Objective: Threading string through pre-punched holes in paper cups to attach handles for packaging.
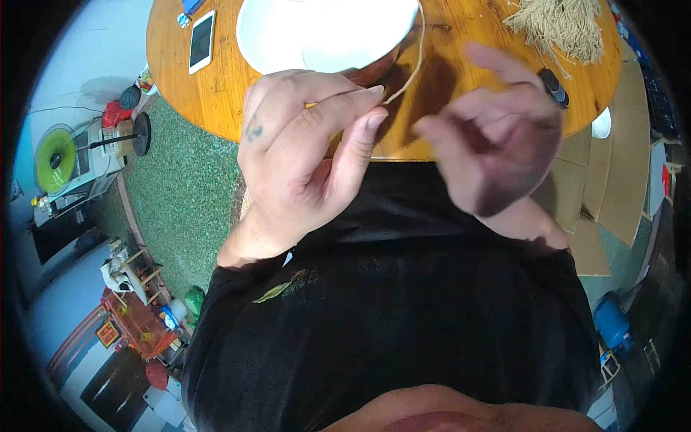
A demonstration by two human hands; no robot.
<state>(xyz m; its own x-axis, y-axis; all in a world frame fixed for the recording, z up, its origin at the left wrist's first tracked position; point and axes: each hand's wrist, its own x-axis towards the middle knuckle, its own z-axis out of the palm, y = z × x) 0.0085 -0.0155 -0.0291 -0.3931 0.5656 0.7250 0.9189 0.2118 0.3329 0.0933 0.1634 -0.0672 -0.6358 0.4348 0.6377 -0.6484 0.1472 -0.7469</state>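
I had only one view, from the head camera. It looked steeply down from the person's head, very near to the left hand (306,144) and right hand (489,137), over the near edge of the round wooden table (216,93). The fisheye bent the edges.

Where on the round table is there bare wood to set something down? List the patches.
Bare wood on the table: between phone and white bowl; also between bowl and string bundle. The near edge is crowded by the left hand and right hand.
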